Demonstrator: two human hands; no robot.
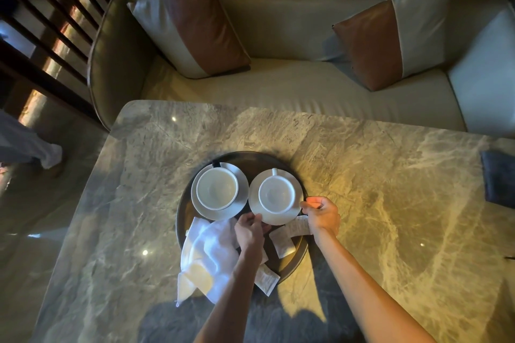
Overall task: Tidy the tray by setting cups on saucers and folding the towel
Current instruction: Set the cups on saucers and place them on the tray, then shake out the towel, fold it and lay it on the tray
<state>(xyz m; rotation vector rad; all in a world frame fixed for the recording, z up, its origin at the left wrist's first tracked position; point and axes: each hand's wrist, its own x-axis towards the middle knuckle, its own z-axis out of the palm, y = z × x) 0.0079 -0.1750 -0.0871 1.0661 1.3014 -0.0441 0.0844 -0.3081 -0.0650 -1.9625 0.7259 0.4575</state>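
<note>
White china, fingers first: I see my left hand (250, 231) pinching the near-left rim of the right saucer (289, 214), fingers curled closed on its edge.
Right hand (323, 216): clenched on the same saucer's near-right rim, thumb and fingers gripping it at the tray's right edge.
Right cup (276, 194): upright and empty on that saucer, handle pointing to the top of the frame.
Left cup (217, 188): upright and empty on the left saucer (242, 195), left of centre; I cannot tell whether the two saucers touch.
Towel (207, 253): white, crumpled and unfolded, draped over the tray's lower-left rim onto the table, just under my left wrist.
Paper sachets (282, 243): several loose on the tray's near part, one lying over the lower rim.
Tray (250, 157): dark, round, at the frame's centre.
Table (376, 189): veined marble, filling the lower frame.
Dark cloth (498, 178): at the right edge, on the table.
Sofa (292, 86): cream, across the top, with two brown-and-white cushions (195, 19).
</note>
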